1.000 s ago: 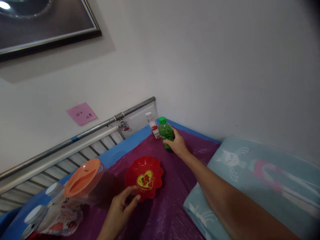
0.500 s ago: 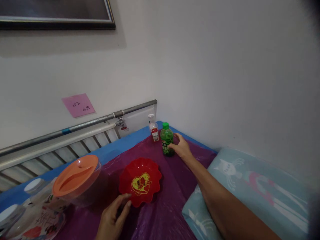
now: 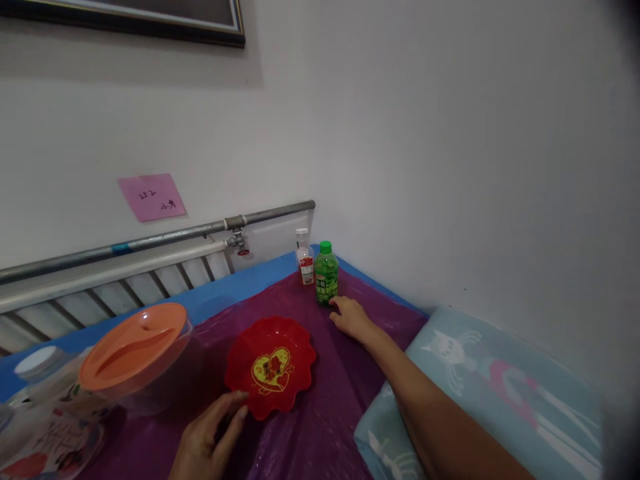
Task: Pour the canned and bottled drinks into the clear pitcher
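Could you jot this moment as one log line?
left hand: open, by red plate | right hand: open, beside green bottle | bottle: upright on purple sheet

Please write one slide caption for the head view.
Right hand beside a green bottle, left hand near a red plate, over purple plastic.

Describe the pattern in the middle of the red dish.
The red dish bears a yellow heart with red markings inside, seen best in the head view.
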### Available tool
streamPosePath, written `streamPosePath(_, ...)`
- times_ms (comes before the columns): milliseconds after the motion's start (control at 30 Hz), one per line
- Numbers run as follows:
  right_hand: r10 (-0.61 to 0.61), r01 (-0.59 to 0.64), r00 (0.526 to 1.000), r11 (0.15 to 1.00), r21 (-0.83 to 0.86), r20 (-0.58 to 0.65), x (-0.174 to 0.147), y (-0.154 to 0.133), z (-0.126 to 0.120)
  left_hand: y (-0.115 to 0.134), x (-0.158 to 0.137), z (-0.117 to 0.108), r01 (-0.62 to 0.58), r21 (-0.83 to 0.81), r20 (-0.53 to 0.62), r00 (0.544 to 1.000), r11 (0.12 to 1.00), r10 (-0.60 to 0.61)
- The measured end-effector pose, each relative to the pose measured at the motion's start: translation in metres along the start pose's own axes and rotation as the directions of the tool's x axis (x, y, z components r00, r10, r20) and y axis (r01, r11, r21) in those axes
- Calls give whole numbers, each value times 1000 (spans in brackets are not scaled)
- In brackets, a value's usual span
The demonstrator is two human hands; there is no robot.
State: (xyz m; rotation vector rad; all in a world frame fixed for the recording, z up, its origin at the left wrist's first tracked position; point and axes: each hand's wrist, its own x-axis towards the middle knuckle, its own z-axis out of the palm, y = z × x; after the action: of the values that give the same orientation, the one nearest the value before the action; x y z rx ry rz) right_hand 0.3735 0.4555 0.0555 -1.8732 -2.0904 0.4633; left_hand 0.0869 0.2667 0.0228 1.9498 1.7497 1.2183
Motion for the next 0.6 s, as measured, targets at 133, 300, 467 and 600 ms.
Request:
streamPosePath(133, 3, -3, 1000, 999, -33, 3, 6, 2, 6, -3, -1, 0, 51, -39, 42, 998, 998, -50)
streamPosePath(300, -12, 11, 1000, 999, -40, -8, 10, 4, 12, -2, 0, 0, 61, -55, 30, 998, 997, -59)
streamPosePath(467, -24, 23, 1000, 999, -37, -15, 13, 8, 15, 1, 0, 0, 96, -71, 37, 995, 993, -93)
streamPosePath(600, -16, 16, 1000, 999, -38, -5, 15, 9, 16, 4, 1, 1, 115, -87, 62, 992, 990, -110)
